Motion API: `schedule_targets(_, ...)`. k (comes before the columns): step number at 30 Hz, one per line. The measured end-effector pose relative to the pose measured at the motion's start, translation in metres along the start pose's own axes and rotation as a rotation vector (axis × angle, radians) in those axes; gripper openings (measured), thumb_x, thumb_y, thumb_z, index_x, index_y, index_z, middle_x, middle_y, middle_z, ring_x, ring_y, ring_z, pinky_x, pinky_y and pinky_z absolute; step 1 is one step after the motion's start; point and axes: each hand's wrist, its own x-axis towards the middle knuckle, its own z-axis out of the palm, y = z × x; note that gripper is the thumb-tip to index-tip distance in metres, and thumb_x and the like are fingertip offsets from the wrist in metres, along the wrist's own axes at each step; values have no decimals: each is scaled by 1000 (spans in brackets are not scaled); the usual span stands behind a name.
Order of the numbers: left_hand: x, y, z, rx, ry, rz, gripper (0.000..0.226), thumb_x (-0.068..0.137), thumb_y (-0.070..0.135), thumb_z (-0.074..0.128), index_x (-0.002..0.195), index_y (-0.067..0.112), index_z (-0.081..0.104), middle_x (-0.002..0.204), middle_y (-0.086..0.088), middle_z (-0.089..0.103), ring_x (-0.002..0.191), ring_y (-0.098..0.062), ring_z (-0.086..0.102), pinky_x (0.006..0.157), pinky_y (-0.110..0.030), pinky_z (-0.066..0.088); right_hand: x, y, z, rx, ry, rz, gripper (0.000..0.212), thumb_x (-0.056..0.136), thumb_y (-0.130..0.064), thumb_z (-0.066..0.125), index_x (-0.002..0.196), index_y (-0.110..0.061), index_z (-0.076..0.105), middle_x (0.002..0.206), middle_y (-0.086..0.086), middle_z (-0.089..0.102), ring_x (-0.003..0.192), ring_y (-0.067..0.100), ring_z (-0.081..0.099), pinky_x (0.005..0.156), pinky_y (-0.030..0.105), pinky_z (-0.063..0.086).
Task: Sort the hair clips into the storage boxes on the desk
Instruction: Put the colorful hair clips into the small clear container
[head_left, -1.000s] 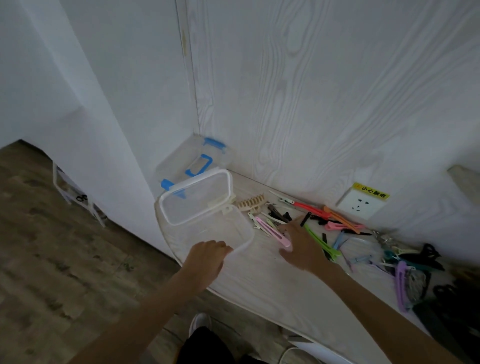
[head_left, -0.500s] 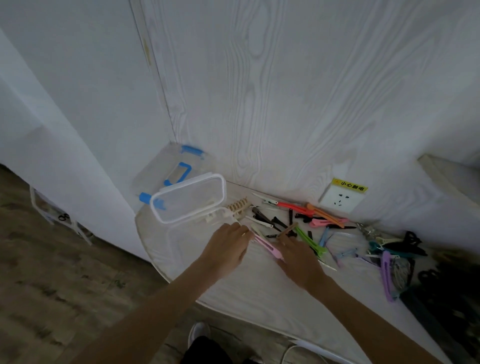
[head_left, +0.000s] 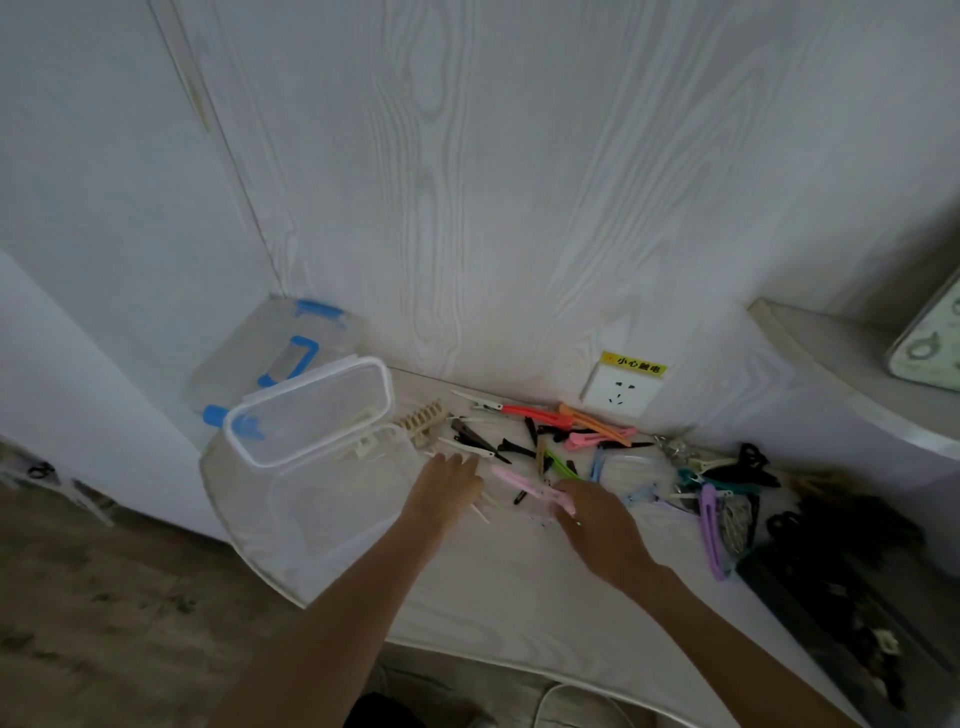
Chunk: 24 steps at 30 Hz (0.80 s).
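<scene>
Your desk (head_left: 519, 587): matt white woodgrain, same as wall panel (head_left: 519, 182). Box (head_left: 311, 467), centre left: clear smooth plastic. Clips (head_left: 571, 441): coloured plastic. Floor (head_left: 104, 623), lower left: dull wood.
</scene>
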Motion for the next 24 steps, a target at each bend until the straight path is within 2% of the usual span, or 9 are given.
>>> schedule_targets(2, -4, -2, -1, -4, 85, 77, 23, 86, 6, 52, 106, 3, 65, 113, -12, 60, 110, -29, 54, 87, -37, 45, 4, -3, -4, 146, 44, 104, 27, 96, -22, 45, 120, -13, 54, 103, 7, 61, 84, 18, 56, 70, 25, 41)
schedule_targets(5, -15, -4, -2, -141, 263, 130, 16, 62, 19, 80, 70, 19, 66, 67, 4, 66, 66, -15, 65, 59, -23, 52, 18, -8, -11, 389, 19, 205, 19, 98, -21, 39, 112, -13, 50, 84, 3, 52, 61, 9, 45, 53, 19, 34)
schedule_targets(8, -46, -7, -7, -457, 511, -13, 8, 89, 26, 55, 83, 20, 54, 63, 6, 63, 53, -12, 62, 47, -21, 47, 35, -23, -26, 638, 11, 207, 18, 98, -21, 43, 109, -11, 51, 81, 6, 53, 59, 12, 49, 55, 24, 41)
schedule_targets(9, -59, -12, -10, -531, 590, -115, 10, 93, 27, 49, 87, 21, 54, 66, 6, 65, 53, -9, 62, 46, -19, 46, 40, -29, -30, 663, 16, 183, 19, 97, -20, 45, 112, -11, 52, 82, 5, 55, 60, 11, 51, 54, 23, 42)
schedule_targets(11, -86, -33, -6, -608, 653, -308, 8, 93, 26, 55, 91, 20, 60, 78, 6, 69, 63, -6, 64, 55, -14, 47, 48, -50, -34, 597, 7, 95, 25, 96, -21, 48, 119, -13, 52, 91, 3, 56, 70, 15, 55, 59, 24, 44)
schedule_targets(16, -136, -78, 14, -687, 517, -612, 8, 87, 25, 62, 94, 22, 67, 88, 5, 69, 84, -13, 64, 77, -26, 49, 60, -112, -8, 266, -27, -329, 29, 96, -31, 45, 123, -22, 54, 120, -2, 58, 96, 17, 59, 86, 29, 45)
schedule_targets(18, -145, -83, 19, -716, 474, -672, 11, 89, 25, 61, 98, 21, 66, 92, 2, 69, 89, -17, 64, 80, -31, 50, 63, -134, 12, 119, -19, -437, 28, 95, -28, 45, 122, -22, 54, 118, 0, 59, 103, 21, 57, 93, 34, 40)
schedule_targets(22, -150, -87, 26, -757, 379, -667, 19, 92, 26, 55, 110, 26, 62, 108, 5, 68, 102, -15, 62, 88, -31, 50, 69, -146, 35, 33, -95, -480, 36, 92, -32, 46, 125, -21, 53, 121, 2, 60, 112, 23, 52, 94, 36, 39)
schedule_targets(24, -147, -88, 28, -765, 413, -650, 28, 92, 25, 55, 119, 28, 57, 117, 8, 64, 109, -12, 59, 93, -30, 47, 68, -135, 36, 66, 12, -465, 33, 91, -30, 39, 115, -20, 60, 113, 0, 64, 106, 23, 56, 93, 36, 43)
